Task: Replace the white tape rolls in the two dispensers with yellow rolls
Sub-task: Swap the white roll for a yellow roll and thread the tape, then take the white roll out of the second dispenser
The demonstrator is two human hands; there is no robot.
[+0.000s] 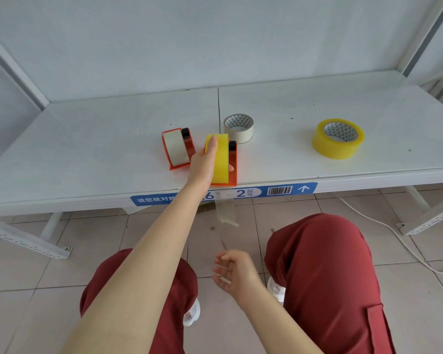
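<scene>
Two orange dispensers stand near the front edge of the white shelf (113, 139). The left dispenser (189, 146) holds a white roll (175, 148). The right dispenser (232, 164) holds a yellow roll (221, 157), and my left hand (203, 164) grips that roll from its left side, fingers over the top. A loose white roll (239, 128) lies flat just behind it. A second yellow roll (338, 138) lies flat further right. My right hand (233, 273) hangs below the shelf, between my knees, fingers apart and holding nothing.
A strip of clear tape (225, 209) hangs from the shelf's front edge below the right dispenser, over a blue label (279, 191). A white cable (384, 226) runs across the tiled floor at right. Shelf posts (16, 70) rise at both back corners.
</scene>
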